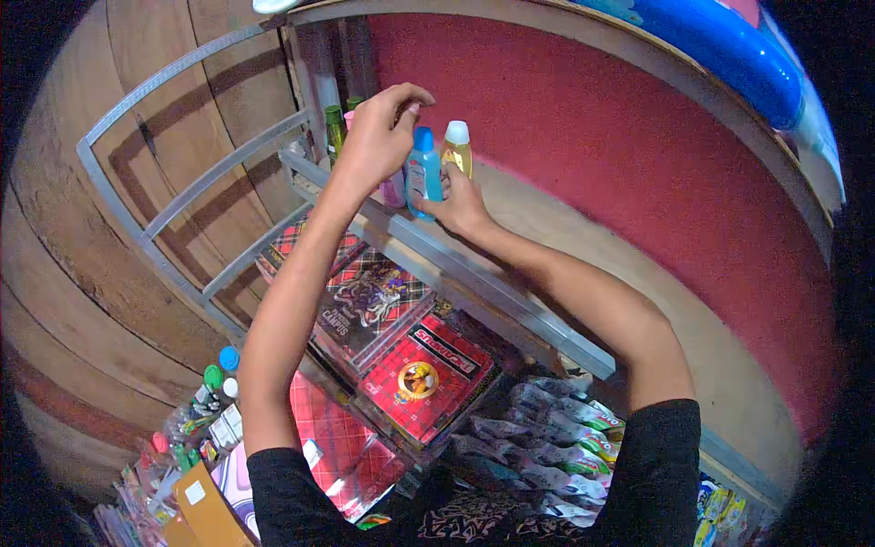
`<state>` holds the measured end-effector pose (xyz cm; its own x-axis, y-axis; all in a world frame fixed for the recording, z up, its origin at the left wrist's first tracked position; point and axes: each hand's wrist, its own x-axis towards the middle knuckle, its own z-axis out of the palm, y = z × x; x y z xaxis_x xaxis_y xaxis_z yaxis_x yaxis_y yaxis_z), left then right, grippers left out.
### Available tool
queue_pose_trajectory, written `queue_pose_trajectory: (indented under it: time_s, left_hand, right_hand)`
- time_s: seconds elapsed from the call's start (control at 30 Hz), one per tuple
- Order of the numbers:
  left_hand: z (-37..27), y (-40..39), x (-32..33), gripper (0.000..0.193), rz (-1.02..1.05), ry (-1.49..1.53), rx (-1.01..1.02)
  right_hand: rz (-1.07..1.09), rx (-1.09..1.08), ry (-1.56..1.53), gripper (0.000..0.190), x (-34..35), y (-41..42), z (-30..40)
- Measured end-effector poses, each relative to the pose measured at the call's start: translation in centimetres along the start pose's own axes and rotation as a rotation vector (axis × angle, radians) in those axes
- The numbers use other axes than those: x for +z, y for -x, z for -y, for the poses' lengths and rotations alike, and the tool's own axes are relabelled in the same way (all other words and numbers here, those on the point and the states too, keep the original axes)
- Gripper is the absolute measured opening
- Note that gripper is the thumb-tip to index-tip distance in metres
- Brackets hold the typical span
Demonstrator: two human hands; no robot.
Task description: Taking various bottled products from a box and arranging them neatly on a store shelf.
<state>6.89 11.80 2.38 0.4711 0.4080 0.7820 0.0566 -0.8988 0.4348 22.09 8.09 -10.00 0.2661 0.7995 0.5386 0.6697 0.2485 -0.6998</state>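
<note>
On a wooden shelf (547, 205), my right hand (463, 204) grips the lower side of a blue plastic bottle (425, 179) with a blue cap, thumb in front. A yellow bottle (458, 147) with a white cap stands just behind those fingers. My left hand (384, 133) is raised to the left of the blue cap, its fingers bent and apart, with nothing visible in them. Partly hidden by that hand and wrist are a pink-purple bottle (392, 190) and green-capped bottles (333, 130).
A metal rail (492, 287) edges the shelf; a metal frame (147, 236) stands at left against plank walls. Below lie plaid-covered notebooks (427, 376), hanging sachets (560, 437), capped bottles (229, 359) and a cardboard box (212, 506). A red panel (581, 150) backs the shelf.
</note>
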Motion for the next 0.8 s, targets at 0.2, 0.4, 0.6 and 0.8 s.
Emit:
queue_pose_trajectory:
  time_s: [0.2, 0.4, 0.6, 0.8]
  left_hand:
    - [-0.9, 0.9, -0.5, 0.02, -0.012, -0.072, -0.001]
    - [-3.6, 2.1, -2.2, 0.019, -0.027, -0.108, -0.074]
    - [-7.1, 5.4, -1.7, 0.02, -0.055, -0.083, -0.095]
    - [-13.9, 12.9, 1.5, 0.024, -0.059, -0.1, -0.149]
  right_hand:
    - [0.009, 0.04, 0.165, 0.053, -1.2, 1.3, -1.1]
    - [0.089, 0.067, 0.176, 0.036, -5.6, 3.9, 0.9]
    - [0.113, 0.042, 0.134, 0.02, -11.2, 7.8, 3.5]
    - [0.18, -0.008, 0.095, 0.021, -15.3, 13.1, 5.4]
